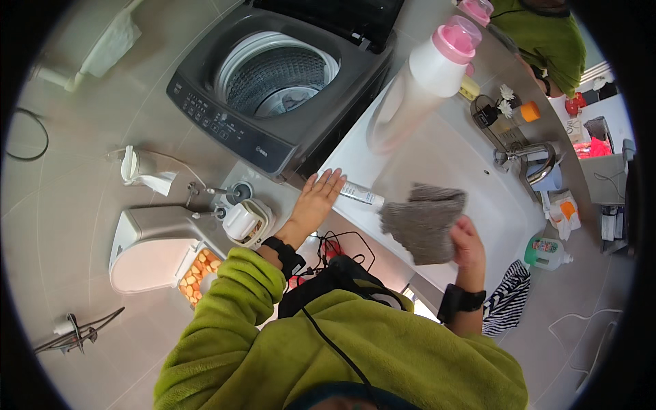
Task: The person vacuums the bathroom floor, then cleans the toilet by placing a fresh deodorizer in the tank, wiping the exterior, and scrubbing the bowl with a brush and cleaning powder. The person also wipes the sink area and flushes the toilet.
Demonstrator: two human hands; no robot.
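A folded grey-brown cloth (428, 223) hangs from the fingers of my right hand (467, 243), above the front edge of the white sink (461, 148). My left hand (322, 192) is spread palm down at the sink's left front corner, over one end of a white tube (361, 195); whether it grips the tube is not clear. Farther back, a large white detergent bottle with a pink cap (433, 72) stands by the sink's left side.
An open top-loading washing machine (246, 92) stands beyond my left hand. A chrome faucet (538, 159) rises at the sink's right, near a green-and-clear bottle (547, 253) and a striped cloth (507, 300). A toilet (154, 264) with raised lid is at left; black cables lie below.
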